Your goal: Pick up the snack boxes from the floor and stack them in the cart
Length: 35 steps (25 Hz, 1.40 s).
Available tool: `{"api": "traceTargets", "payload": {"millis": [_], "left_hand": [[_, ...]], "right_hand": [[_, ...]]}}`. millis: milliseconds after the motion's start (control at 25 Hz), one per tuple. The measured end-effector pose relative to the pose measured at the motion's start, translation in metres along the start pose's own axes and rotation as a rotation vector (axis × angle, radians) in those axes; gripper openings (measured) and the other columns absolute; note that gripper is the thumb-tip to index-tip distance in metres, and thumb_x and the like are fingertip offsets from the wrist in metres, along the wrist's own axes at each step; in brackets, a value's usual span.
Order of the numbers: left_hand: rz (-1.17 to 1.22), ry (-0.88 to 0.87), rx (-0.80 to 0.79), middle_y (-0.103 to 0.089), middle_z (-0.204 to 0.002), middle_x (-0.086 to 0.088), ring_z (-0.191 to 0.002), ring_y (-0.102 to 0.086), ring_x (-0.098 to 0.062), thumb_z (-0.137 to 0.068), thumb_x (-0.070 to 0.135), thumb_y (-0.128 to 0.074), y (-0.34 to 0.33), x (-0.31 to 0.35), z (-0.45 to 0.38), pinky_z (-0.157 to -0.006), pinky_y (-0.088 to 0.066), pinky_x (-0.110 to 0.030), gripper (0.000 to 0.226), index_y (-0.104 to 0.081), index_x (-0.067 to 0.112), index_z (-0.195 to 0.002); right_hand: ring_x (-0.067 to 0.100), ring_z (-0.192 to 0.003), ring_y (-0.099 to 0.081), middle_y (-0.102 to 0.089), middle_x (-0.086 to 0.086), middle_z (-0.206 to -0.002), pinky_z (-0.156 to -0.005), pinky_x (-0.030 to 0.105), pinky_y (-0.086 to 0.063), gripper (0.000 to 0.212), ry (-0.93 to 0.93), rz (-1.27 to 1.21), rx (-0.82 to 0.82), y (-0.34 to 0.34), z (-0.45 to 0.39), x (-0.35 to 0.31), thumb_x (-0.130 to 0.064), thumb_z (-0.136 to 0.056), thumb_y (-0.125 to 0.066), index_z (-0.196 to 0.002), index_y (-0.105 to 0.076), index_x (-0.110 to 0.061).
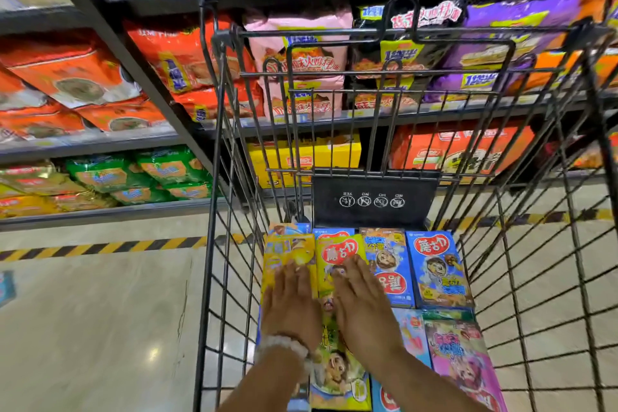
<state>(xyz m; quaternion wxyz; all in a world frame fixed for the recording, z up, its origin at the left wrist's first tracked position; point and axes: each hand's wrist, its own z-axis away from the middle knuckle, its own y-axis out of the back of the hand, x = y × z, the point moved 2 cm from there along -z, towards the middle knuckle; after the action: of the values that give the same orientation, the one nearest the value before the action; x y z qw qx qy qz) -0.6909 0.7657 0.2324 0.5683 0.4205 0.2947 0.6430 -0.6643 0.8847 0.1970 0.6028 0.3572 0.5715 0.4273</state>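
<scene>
Snack boxes lie flat in the wire cart (pixel 234 278), and both hands rest on the top layer with fingers straight and spread, gripping nothing. Left hand (pixel 294 301) presses the yellow box (pixel 287 254) by the cart's left wall; right hand (pixel 361 304) presses the yellow-green box (pixel 337 257) just beside it. To do this step well, I would push both boxes down evenly and slide them snug against each other and the wall, so the next layer has a level bed. Palms should stay flat, since thin card dents easily.

Each box is a slim carton with glossy cartoon print. Two blue boxes (pixel 438 271) lie to the right in the same row, and a pink box (pixel 465 358) lies nearer the camera. One more blue item (pixel 6 288) on the floor at far left may be a box, though blurred.
</scene>
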Motion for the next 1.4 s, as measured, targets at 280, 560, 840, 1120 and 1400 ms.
{"api": "traceTargets", "payload": {"millis": [280,560,840,1120,1400], "left_hand": [[-0.020,-0.015,-0.070,0.004,-0.159,-0.005,-0.146,0.007,-0.022,-0.098,0.035,-0.039,0.002,-0.019,-0.067,-0.118,-0.003,-0.036,0.066,-0.005,0.018,-0.151],[-0.055,0.007,-0.098,-0.001,-0.159,-0.003,-0.145,-0.001,-0.027,-0.094,0.040,-0.049,0.020,-0.011,-0.064,-0.118,-0.010,-0.040,0.068,-0.015,0.020,-0.149],[0.145,-0.212,0.018,-0.006,-0.158,-0.008,-0.145,-0.011,-0.026,-0.094,0.029,-0.052,0.091,0.025,-0.011,-0.116,-0.019,-0.035,0.079,0.001,0.019,-0.151],[0.039,-0.424,0.647,-0.033,-0.147,-0.008,-0.132,-0.034,-0.026,-0.088,0.032,-0.054,0.237,-0.027,0.143,-0.106,-0.029,-0.037,0.066,-0.024,0.013,-0.144],[-0.156,-0.271,0.789,-0.036,-0.147,-0.008,-0.134,-0.034,-0.027,-0.084,0.060,-0.041,0.296,-0.122,0.301,-0.109,-0.028,-0.043,0.075,-0.031,0.015,-0.144]], "right_hand": [[0.025,-0.145,0.015,0.013,0.011,-0.157,-0.103,0.025,0.016,0.050,-0.132,-0.003,-0.129,0.010,-0.046,-0.010,-0.029,-0.103,-0.020,-0.151,-0.010,-0.019],[0.021,-0.146,0.006,0.002,0.002,-0.159,-0.115,0.036,-0.012,0.047,-0.089,-0.083,-0.149,0.034,-0.045,0.000,-0.031,-0.102,-0.030,-0.147,-0.023,-0.022],[0.022,-0.142,-0.019,-0.030,0.001,-0.151,-0.113,0.030,-0.014,0.054,-0.101,-0.198,0.006,0.131,0.002,-0.012,-0.035,-0.092,-0.038,-0.142,-0.039,-0.017],[0.020,-0.137,-0.019,-0.030,0.000,-0.149,-0.112,0.034,-0.015,0.051,-0.021,0.006,0.266,0.257,0.070,-0.101,-0.032,-0.097,-0.045,-0.144,-0.033,-0.021],[0.020,-0.138,-0.020,-0.028,0.001,-0.150,-0.113,0.035,-0.015,0.056,0.047,0.167,0.414,0.332,0.181,-0.194,-0.045,-0.095,-0.042,-0.145,-0.031,-0.023]]}}
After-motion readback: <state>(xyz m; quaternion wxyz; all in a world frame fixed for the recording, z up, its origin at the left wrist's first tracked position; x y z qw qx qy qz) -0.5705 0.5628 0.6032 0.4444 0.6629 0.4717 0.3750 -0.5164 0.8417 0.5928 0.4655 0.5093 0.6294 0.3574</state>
